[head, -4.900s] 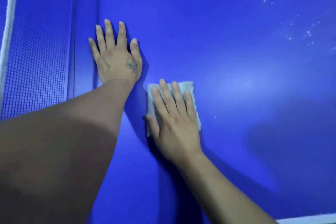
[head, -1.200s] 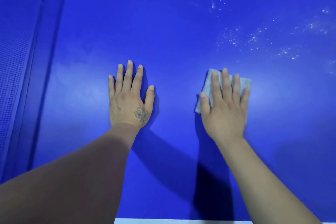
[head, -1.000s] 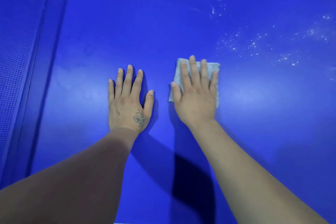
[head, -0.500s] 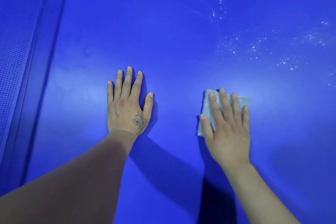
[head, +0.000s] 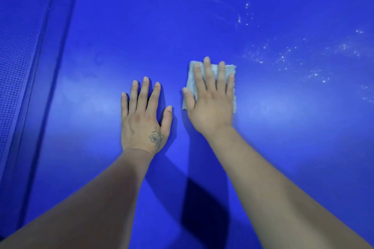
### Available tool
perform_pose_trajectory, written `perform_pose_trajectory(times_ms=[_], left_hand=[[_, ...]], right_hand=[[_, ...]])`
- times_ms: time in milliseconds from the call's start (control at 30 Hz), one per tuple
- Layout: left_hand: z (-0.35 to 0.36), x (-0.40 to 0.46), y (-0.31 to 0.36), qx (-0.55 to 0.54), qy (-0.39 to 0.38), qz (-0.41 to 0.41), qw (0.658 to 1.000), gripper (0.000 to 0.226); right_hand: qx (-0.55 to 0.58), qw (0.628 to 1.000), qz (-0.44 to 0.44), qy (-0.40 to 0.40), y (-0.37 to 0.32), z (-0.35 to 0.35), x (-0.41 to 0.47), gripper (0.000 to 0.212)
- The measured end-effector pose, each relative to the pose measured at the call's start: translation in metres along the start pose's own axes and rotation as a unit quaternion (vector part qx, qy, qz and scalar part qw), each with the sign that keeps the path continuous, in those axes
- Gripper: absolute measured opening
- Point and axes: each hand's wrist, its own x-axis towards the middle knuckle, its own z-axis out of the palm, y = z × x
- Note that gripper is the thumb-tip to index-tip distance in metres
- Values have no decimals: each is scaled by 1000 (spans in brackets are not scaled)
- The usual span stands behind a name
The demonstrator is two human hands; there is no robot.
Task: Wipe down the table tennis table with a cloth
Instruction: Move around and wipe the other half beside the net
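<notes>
The cloth (head: 212, 85) has been slid back leftward and away from the near edge of the worktop (head: 283, 147) under the flat right hand (head: 210, 105), so that it now lies just beside the left hand (head: 143, 119); half a second ago it was set well apart from it. Since the earliest picture, both hands have been carried away from the net (head: 14, 56).

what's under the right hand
A folded grey cloth lies flat under the right hand on the blue table. Its middle is hidden by the palm and fingers.
</notes>
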Motion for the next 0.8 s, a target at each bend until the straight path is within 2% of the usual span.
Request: perform_pose_trajectory(times_ms=[100,233,300,400,533,633,800], left_hand=[[-8,1,4,-16,8,-14,1000,65],[-11,52,20,-47,57,-37,997,54],[-8,96,32,-59,54,-37,996,57],[7,154,45,-49,26,-47,997,68],[24,173,51,3,7,-53,999,72],[23,173,50,2,7,-53,999,68],[19,176,51,0,-7,-62,998,63]], right_hand=[[5,999,-38,-10,20,-5,-37,69],[0,1000,-10,-7,62,-12,-49,68],[-8,1000,7,-5,79,-11,-33,68],[-14,997,81,15,99,-8,12,69],[2,989,147,13,93,-2,65,72],[13,992,128,7,68,-4,89,73],[14,1000,16,-6,27,-5,77,68]])
